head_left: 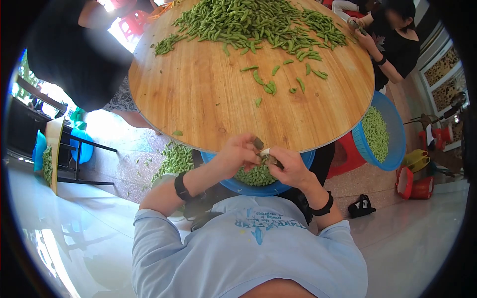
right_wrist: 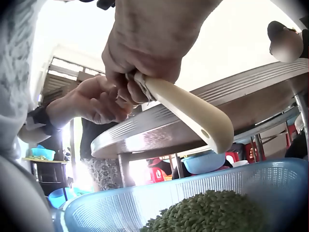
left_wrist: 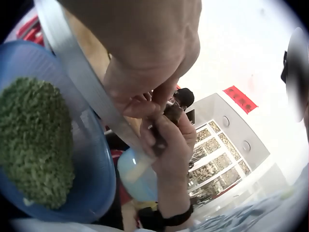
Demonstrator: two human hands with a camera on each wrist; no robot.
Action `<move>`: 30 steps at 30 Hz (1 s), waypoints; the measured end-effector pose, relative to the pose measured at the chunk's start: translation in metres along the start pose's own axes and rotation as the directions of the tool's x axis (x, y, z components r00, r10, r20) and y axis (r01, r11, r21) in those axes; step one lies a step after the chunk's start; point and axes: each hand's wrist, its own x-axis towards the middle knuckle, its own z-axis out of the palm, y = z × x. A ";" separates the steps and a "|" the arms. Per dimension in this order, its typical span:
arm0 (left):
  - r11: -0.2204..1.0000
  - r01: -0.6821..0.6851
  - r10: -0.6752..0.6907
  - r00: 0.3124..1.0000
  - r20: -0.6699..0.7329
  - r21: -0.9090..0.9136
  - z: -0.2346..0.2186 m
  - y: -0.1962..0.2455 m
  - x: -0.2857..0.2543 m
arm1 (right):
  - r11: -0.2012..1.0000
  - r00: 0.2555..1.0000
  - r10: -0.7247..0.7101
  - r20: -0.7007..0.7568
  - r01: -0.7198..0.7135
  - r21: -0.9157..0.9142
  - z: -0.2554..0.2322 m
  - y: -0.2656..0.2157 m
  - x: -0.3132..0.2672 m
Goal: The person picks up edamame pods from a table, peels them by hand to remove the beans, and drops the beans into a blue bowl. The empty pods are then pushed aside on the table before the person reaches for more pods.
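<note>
My right hand grips a tool by its cream plastic handle, which has a hole near its end; its working end is hidden in the fingers. Dark wraps cover some fingertips, such as the wrap on the left hand. My left hand has bent fingers and meets the right hand's fingertips at the table edge. I cannot tell what lies between its fingers. Under both hands a blue basket holds a heap of shelled green beans.
A round wooden table bears a large pile of green pods, with several loose pods nearer. Another blue basket of beans stands at right. Empty pods lie on the floor at left. Two other people are by the table.
</note>
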 end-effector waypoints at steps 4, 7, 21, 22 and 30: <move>0.955 -0.099 0.119 0.991 -0.053 0.281 0.015 0.004 -0.014 | 0.990 0.998 -0.024 -0.062 0.015 -0.141 0.008 -0.012 0.006; 0.954 -0.111 0.146 0.983 -0.107 0.278 0.020 0.002 -0.027 | 0.971 0.993 -0.023 -0.115 -0.006 -0.240 0.016 -0.026 0.008; -0.100 -0.177 0.547 0.812 0.203 0.979 -0.017 0.065 0.036 | 0.995 0.989 0.067 -0.132 -0.076 -0.061 0.003 -0.025 -0.006; -0.086 -0.196 0.596 0.776 0.208 0.977 -0.021 0.063 0.058 | 0.991 0.985 0.111 -0.133 -0.120 -0.061 0.002 -0.024 -0.007; -0.256 -0.041 0.536 0.826 0.177 0.966 -0.036 0.054 0.096 | 0.830 0.846 0.463 -0.264 -0.310 0.465 -0.002 -0.006 -0.012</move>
